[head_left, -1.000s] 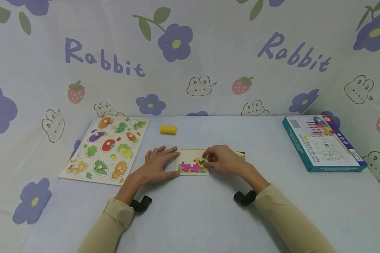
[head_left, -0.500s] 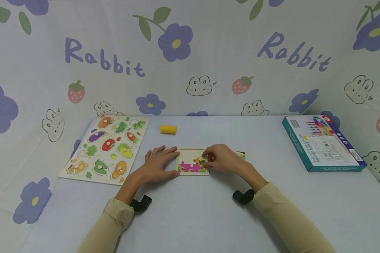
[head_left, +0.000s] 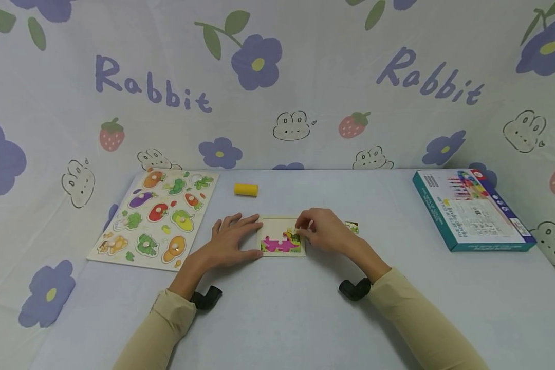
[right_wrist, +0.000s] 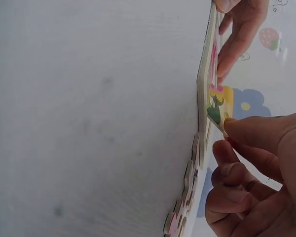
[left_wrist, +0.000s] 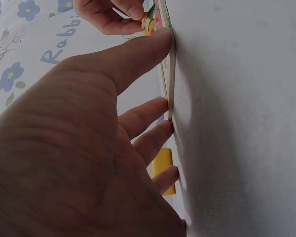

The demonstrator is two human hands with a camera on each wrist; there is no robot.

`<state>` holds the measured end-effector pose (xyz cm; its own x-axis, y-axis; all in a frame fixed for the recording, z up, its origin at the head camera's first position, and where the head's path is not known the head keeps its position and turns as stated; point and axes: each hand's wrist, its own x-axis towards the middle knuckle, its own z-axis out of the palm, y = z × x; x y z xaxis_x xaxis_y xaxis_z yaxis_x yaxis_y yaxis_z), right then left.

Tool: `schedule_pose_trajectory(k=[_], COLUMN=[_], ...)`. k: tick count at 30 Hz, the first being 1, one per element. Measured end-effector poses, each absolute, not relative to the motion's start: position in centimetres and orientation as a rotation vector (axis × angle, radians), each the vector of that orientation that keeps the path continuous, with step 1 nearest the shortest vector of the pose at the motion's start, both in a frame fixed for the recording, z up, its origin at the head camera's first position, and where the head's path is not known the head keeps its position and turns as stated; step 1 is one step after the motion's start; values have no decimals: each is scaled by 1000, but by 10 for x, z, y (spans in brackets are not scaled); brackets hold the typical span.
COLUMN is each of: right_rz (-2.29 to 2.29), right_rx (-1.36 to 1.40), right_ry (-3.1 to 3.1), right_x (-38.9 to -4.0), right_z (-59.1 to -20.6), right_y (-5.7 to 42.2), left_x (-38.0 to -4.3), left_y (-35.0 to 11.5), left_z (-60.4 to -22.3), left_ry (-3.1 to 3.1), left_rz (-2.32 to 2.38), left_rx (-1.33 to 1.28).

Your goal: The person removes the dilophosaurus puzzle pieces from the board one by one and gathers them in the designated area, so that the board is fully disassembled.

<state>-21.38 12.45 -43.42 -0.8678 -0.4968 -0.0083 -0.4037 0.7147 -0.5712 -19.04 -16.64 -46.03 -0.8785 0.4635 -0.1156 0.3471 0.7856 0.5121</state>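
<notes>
Right hand (head_left: 326, 231) pinches a puzzle piece (right_wrist: 221, 102) at the right edge of the puzzle tray (head_left: 274, 227).
The piece tilts; the left hand (head_left: 231, 241), fingers spread, touches the tray's left edge with its fingertips.

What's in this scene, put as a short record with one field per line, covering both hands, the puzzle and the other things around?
Left hand: touching the left edge of the puzzle tray
Right hand: pinching a yellow and green puzzle piece, tilted, at the tray's right side
Tray fill: pink and green pieces along the near side, bare wood beyond
Loose pieces: right of the tray, partly hidden by the right hand
Far left: vegetable board
Far right: teal-sided box
Beyond the tray: yellow cylinder
</notes>
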Motion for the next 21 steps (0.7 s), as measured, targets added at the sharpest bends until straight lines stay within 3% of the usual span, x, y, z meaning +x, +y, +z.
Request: schedule_pose_trajectory(k=[21], right_rz=[-1030], right_rx=[-660], right_ry=[2662], right_x=[-215], right_z=[-434], right_y=[127], left_x=[-189], left_y=[-167], left_z=[-460], left_ry=[2748], left_rz=[736], left_rx=[645])
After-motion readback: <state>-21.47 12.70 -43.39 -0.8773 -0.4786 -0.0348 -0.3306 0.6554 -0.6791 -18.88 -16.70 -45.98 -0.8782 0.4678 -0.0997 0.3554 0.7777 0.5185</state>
